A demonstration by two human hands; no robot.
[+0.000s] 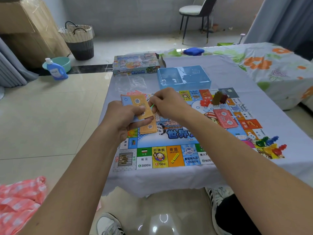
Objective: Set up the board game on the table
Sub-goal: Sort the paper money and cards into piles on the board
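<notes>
The colourful game board [177,155] lies flat on the table's grey-blue cloth. My left hand [125,117] grips a fanned stack of play money [135,102], orange and blue notes, above the board's left edge. My right hand [166,103] pinches a thin green note edge at the stack's right side. An orange pile of notes [149,128] lies on the board under my hands. A red pile of notes [225,118] sits at the board's right. Small red and olive house pieces [218,97] stand near the far edge. A white die [251,137] and coloured pawns [271,145] lie at the right corner.
The game box [135,65] and a blue plastic insert tray [183,77] sit at the table's far side, with clear plastic bags [130,83] between them and my hands. A flowered bed [271,65] borders the right. My shoes [218,206] are under the near edge.
</notes>
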